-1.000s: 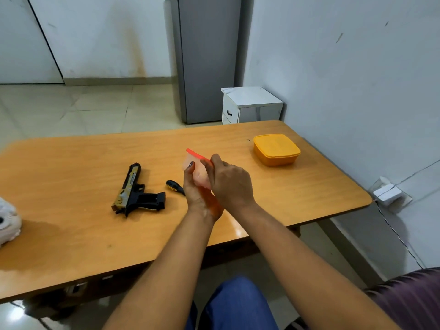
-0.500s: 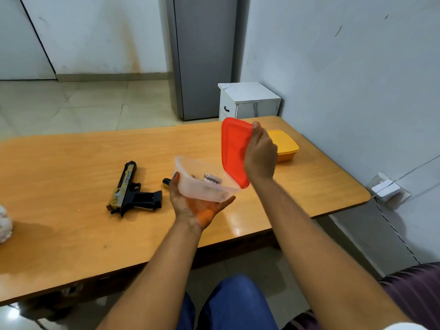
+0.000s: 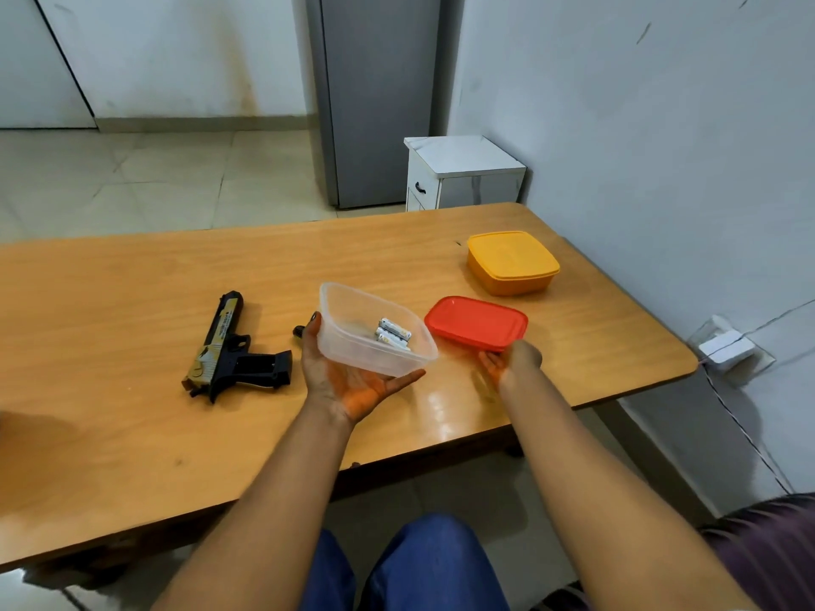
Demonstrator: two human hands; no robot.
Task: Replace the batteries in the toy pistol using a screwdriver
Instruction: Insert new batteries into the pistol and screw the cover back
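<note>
Several white batteries point(image 3: 392, 335) lie in a clear plastic container point(image 3: 372, 330) that rests on the upturned left hand point(image 3: 353, 381), thumb along its left wall and fingers spread underneath. The right hand point(image 3: 509, 361) holds the near edge of the red lid point(image 3: 476, 321), which lies on the tabletop point(image 3: 132, 434); its fingers are mostly hidden. Toward the left of the tabletop lies the toy pistol point(image 3: 233, 350). A dark screwdriver handle point(image 3: 299, 331) peeks out beside the left thumb. Near the far right corner sits a closed yellow box point(image 3: 511, 262).
</note>
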